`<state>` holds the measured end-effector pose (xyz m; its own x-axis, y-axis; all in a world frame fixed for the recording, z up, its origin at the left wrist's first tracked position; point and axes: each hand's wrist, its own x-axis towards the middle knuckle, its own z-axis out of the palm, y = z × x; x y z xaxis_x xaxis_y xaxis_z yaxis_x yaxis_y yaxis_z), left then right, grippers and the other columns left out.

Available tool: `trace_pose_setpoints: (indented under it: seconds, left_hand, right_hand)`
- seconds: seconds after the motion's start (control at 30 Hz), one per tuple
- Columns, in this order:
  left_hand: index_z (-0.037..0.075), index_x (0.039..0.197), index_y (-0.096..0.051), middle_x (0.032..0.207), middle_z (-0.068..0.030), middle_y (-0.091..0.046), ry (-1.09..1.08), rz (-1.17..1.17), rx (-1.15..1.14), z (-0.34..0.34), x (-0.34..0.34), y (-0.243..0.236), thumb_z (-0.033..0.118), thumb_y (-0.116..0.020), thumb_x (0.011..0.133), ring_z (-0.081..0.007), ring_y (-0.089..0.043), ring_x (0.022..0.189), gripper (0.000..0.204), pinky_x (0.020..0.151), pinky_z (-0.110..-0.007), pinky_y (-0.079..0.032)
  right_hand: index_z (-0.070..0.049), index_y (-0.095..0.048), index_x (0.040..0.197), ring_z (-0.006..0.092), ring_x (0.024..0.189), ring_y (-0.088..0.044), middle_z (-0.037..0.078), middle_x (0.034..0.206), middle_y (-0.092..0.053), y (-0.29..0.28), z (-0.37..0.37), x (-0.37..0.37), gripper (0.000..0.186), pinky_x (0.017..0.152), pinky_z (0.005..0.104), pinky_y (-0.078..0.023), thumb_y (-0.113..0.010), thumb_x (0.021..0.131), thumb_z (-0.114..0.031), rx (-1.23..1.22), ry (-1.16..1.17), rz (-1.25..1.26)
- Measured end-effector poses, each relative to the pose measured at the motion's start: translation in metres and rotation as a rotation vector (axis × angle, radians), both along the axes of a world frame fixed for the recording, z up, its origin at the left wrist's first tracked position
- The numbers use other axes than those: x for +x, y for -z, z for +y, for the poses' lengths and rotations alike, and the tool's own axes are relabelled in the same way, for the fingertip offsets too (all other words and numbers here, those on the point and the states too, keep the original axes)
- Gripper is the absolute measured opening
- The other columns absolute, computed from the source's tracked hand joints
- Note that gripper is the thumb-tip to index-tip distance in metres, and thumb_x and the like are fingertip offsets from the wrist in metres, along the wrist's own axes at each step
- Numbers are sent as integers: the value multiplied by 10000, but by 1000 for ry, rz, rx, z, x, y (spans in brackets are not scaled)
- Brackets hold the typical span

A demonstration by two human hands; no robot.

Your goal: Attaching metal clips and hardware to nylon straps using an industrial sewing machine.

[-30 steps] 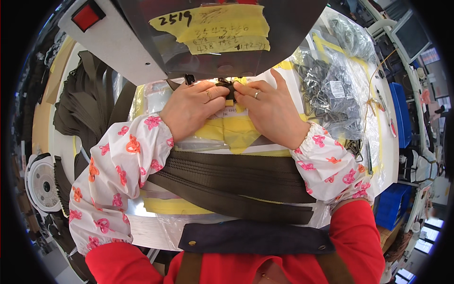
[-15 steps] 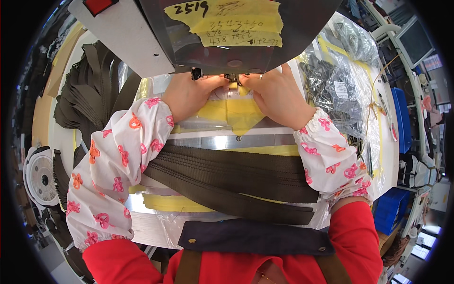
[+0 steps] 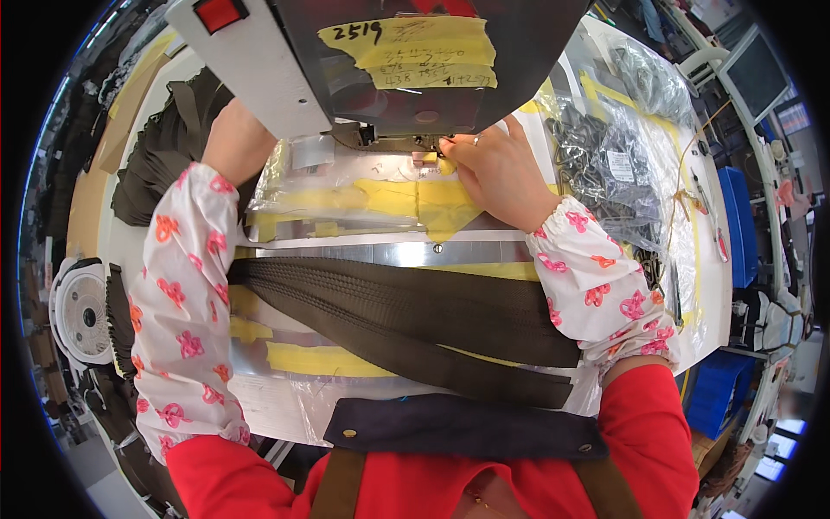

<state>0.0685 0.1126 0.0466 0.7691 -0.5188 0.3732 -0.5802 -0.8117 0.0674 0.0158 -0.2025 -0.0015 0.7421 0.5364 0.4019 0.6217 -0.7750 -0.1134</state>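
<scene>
Wide olive-brown webbing straps [image 3: 406, 316] lie across the near part of the desk [image 3: 571, 104], stacked in ribbed, flat bands that run from the left sleeve to the right sleeve and cross over a shiny metal plate [image 3: 415, 253]. Beyond them, patches of yellow tape [image 3: 432, 203] and a clear plastic sheet [image 3: 294, 186] cover the white desk top under the head of a sewing machine [image 3: 259, 69], which is pale grey with a red switch and carries yellow tape notes on its dark front. The right hand [image 3: 493, 173] rests on the yellow tape just beside the needle area, its fingertips pinched together on something small at the presser foot; what it pinches is too small to make out. The left hand [image 3: 235, 138] has gone up along the left side of the machine, its fingers hidden behind the casing, so whether it is open or closed cannot be told. Both forearms wear white sleeve covers with pink flowers over red sleeves, and a dark navy apron edge sits at the lower rim. To the right, a clear bag of dark metal buckles [image 3: 605, 164] lies on the desk; to the left, a heap of more brown strap [image 3: 164, 164] hangs over the desk edge, with a small white fan [image 3: 82, 316] below it. Blue bins [image 3: 748, 225] stand at the far right.
</scene>
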Motion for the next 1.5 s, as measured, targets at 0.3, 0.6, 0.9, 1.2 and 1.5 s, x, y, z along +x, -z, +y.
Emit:
trace_pose_setpoints:
  seconds: [0.3, 0.6, 0.9, 1.2, 1.5]
  left_hand:
    - [-9, 867, -651, 751, -44, -646, 70, 893, -159, 9, 21, -34, 205, -633, 800, -92, -566, 735, 225, 680, -262, -450]
    - [25, 817, -618, 754, -154, -625, -277, 48, 115, -5, 18, 3, 170, -568, 753, -341, -604, 732, 167, 659, -417, -492]
    - [127, 1128, -463, 1049, -162, -549, -819, 108, 412, 75, 59, 31, 74, -491, 765, -344, -587, 936, 368, 753, -453, -488]
    - [37, 990, -582, 967, -138, -586, 44, 7, 79, 28, -34, -8, 102, -560, 798, -319, -573, 876, 204, 749, -378, -465]
    - [-1, 788, -577, 686, -169, -572, 317, 842, -69, -64, -112, -18, 120, -556, 808, -335, -562, 653, 124, 599, -366, -434]
  right_hand:
    - [-7, -579, 754, 202, 745, -587, 80, 837, -604, -9, 1, -4, 95, 608, 318, -490, -578, 727, -99, -243, -164, -113]
    - [13, -535, 772, 214, 719, -566, 122, 785, -522, -14, 73, -22, 131, 484, 307, -501, -531, 716, -106, -176, -185, -188]
    - [-38, -531, 756, 209, 736, -552, 75, 776, -519, 8, 170, 31, 105, 629, 332, -463, -569, 673, -90, -82, -164, -233]
    - [-21, -551, 816, 287, 728, -578, 115, 767, -580, -46, 16, -68, 191, 636, 387, -449, -595, 800, -207, 138, -331, 573]
    - [-37, -503, 754, 268, 595, -535, 107, 650, -548, -39, -22, -89, 205, 549, 366, -402, -643, 772, -185, 123, -169, 811]
